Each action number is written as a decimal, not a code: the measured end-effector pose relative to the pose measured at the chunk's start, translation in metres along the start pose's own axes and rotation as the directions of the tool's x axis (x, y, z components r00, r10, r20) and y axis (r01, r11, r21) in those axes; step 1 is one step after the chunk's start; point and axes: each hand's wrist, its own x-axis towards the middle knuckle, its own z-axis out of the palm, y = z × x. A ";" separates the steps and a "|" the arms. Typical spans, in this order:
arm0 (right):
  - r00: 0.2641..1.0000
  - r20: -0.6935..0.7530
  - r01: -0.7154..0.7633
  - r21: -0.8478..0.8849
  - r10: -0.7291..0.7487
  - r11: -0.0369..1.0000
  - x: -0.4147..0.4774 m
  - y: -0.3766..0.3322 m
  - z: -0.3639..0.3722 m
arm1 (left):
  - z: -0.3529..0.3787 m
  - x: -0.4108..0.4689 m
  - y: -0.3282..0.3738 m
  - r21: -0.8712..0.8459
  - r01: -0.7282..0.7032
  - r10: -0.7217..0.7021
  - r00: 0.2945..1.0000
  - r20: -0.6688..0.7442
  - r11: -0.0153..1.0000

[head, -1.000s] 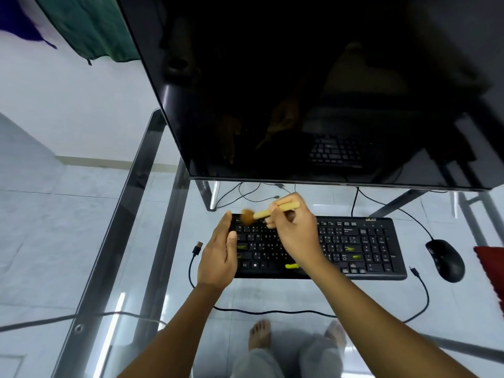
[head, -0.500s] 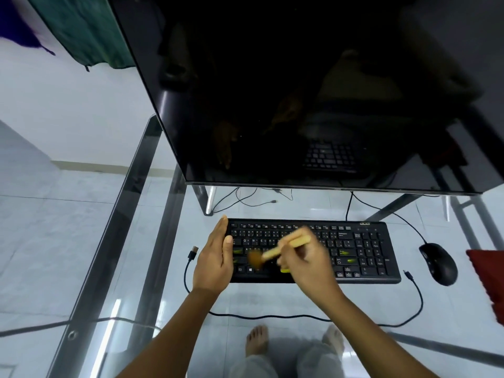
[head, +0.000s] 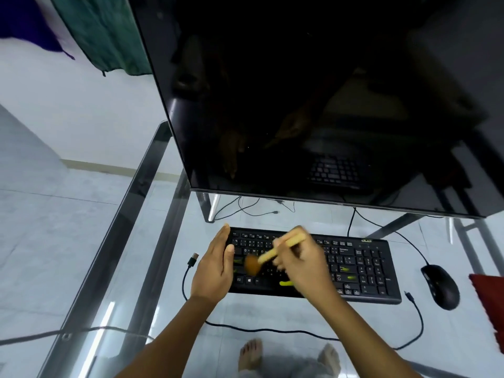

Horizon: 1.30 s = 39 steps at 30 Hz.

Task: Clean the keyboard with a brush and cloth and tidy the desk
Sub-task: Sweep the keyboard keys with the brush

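Note:
A black keyboard (head: pixel 362 271) with a few yellow-green marked keys lies on the glass desk (head: pixel 141 241) below the monitor. My right hand (head: pixel 302 264) is closed around a small brush (head: pixel 268 255) with a pale wooden handle; its brown bristles rest on the keyboard's left-hand keys and look blurred. My left hand (head: pixel 214 266) lies flat against the keyboard's left end, fingers straight and together, thumb over the edge keys. The keys under both hands are hidden.
A big dark monitor (head: pixel 313 99) hangs over the back of the desk. A black mouse (head: pixel 441 286) sits right of the keyboard, a red cloth (head: pixel 491 306) at the right edge. A loose USB cable (head: pixel 192 261) loops along the front.
The brush moved from the keyboard's top-left corner down onto the lower-left keys and keeps sweeping there. My left hand stays at the keyboard's left end.

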 end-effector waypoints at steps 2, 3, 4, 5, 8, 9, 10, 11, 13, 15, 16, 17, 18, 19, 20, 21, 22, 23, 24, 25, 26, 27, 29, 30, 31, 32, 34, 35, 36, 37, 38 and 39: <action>0.991 0.132 0.034 -0.088 -0.023 0.996 -0.002 -0.003 0.008 | 0.000 0.000 -0.001 -0.005 0.004 -0.004 1.000 0.000 1.000; 0.997 0.068 0.037 -0.099 -0.030 0.994 0.001 -0.001 0.009 | 0.000 0.000 -0.001 -0.011 0.004 -0.004 1.000 0.002 1.000; 0.998 -0.049 0.033 -0.064 -0.036 0.997 0.004 0.001 0.006 | 0.000 0.000 -0.001 -0.016 0.004 -0.004 1.000 0.007 1.000; 0.992 -0.124 0.026 -0.027 -0.030 0.999 0.006 0.001 0.003 | 0.001 0.000 0.000 -0.017 0.003 -0.003 1.000 0.008 1.000; 0.991 0.086 -0.109 0.067 0.103 0.992 0.011 -0.004 0.001 | 0.000 0.000 -0.001 -0.008 0.001 -0.001 1.000 0.001 1.000; 0.987 0.101 -0.126 0.025 0.123 0.992 0.012 -0.004 0.001 | 0.000 0.000 -0.001 -0.009 0.001 -0.001 1.000 0.000 1.000; 0.992 0.023 -0.128 0.018 0.128 0.992 0.015 -0.002 0.000 | -0.001 0.000 -0.001 -0.012 0.002 -0.002 1.000 0.002 1.000; 0.985 -0.100 -0.138 0.051 0.142 0.989 0.019 0.000 -0.003 | -0.001 0.000 0.000 -0.012 0.001 -0.001 1.000 0.002 1.000; 0.955 -0.197 -0.177 0.217 0.220 0.960 0.028 0.002 -0.007 | 0.000 0.000 0.002 -0.003 -0.003 0.003 1.000 -0.001 1.000; 0.965 0.012 -0.255 0.272 0.262 0.928 0.030 -0.006 0.002 | 0.000 0.000 0.001 0.009 -0.005 0.005 1.000 -0.007 1.000; 0.971 0.064 -0.240 0.194 0.232 0.951 0.030 -0.008 0.008 | 0.000 0.000 0.000 0.010 -0.004 0.004 1.000 -0.008 1.000; 0.981 0.038 -0.193 0.163 0.189 0.967 0.032 -0.010 0.014 | 0.000 0.000 -0.001 0.008 -0.003 0.003 1.000 -0.006 1.000; 0.986 -0.042 -0.153 0.133 0.159 0.979 0.033 -0.012 0.017 | 0.000 0.000 -0.001 0.004 -0.002 0.002 1.000 -0.003 1.000; 0.984 -0.117 -0.120 0.147 0.138 0.982 0.035 -0.014 0.019 | 0.000 0.000 0.000 0.001 -0.003 0.003 1.000 -0.003 1.000; 0.986 -0.124 -0.097 0.146 0.115 0.985 0.036 -0.016 0.020 | 0.001 0.000 0.001 0.002 -0.007 0.007 1.000 -0.005 1.000; 0.993 -0.053 -0.093 0.157 0.102 0.983 0.036 -0.018 0.024 | 0.000 0.000 0.001 0.008 -0.015 0.015 1.000 -0.007 1.000; 0.994 0.076 -0.092 0.132 0.082 0.987 0.033 -0.022 0.028 | 0.000 0.001 0.001 0.011 -0.021 0.021 1.000 -0.009 1.000; 0.987 0.146 -0.080 0.087 0.067 0.993 0.031 -0.024 0.031 | 0.000 0.001 0.001 0.011 -0.023 0.023 1.000 -0.009 1.000; 0.992 0.117 -0.056 0.052 0.050 0.997 0.030 -0.023 0.032 | 0.000 0.001 0.001 0.010 -0.022 0.022 1.000 -0.008 1.000; 0.999 0.019 -0.046 0.048 0.045 0.998 0.032 -0.022 0.029 | 0.000 0.001 0.001 0.009 -0.020 0.020 1.000 -0.006 1.000; 0.996 -0.071 -0.045 0.073 0.050 0.996 0.032 -0.020 0.022 | 0.000 0.001 0.001 0.007 -0.018 0.018 1.000 -0.007 1.000; 0.994 -0.098 -0.043 0.096 0.053 0.994 0.032 -0.016 0.016 | 0.000 0.001 0.001 0.007 -0.017 0.017 1.000 -0.009 1.000; 0.994 0.077 -0.085 0.102 0.077 0.991 0.027 -0.010 0.007 | 0.000 0.002 0.000 0.012 -0.022 0.022 1.000 -0.012 1.000; 0.987 0.137 -0.087 0.035 0.082 0.996 0.022 -0.007 0.004 | 0.000 0.002 -0.001 0.011 -0.025 0.025 1.000 -0.010 1.000; 0.992 0.104 -0.066 -0.009 0.066 0.998 0.019 -0.002 0.002 | 0.000 0.002 -0.001 0.006 -0.026 0.026 1.000 -0.008 1.000; 0.998 0.002 -0.069 -0.042 0.070 0.997 0.018 0.001 -0.004 | 0.001 0.002 -0.001 0.001 -0.024 0.024 1.000 -0.006 1.000; 0.990 -0.126 -0.071 -0.007 0.069 0.997 0.013 0.006 -0.014 | 0.001 0.002 -0.001 0.002 -0.019 0.019 1.000 -0.003 1.000; 0.994 -0.082 -0.072 0.025 0.073 0.997 0.011 0.006 -0.017 | 0.001 0.002 -0.001 0.007 -0.018 0.018 1.000 -0.003 1.000; 0.994 0.048 -0.098 0.035 0.097 0.995 0.008 0.006 -0.016 | 0.001 0.002 -0.001 0.012 -0.019 0.019 1.000 -0.003 1.000; 0.983 0.145 -0.113 0.004 0.111 0.994 0.004 0.007 -0.014 | 0.001 0.002 -0.002 0.017 -0.020 0.020 1.000 -0.002 1.000; 0.984 0.144 -0.101 -0.028 0.104 0.994 0.001 0.008 -0.013 | 0.001 0.002 -0.002 0.018 -0.021 0.021 1.000 -0.001 1.000; 0.995 0.057 -0.079 -0.042 0.081 0.996 -0.002 0.009 -0.013 | 0.001 0.002 -0.002 0.016 -0.020 0.020 1.000 0.003 1.000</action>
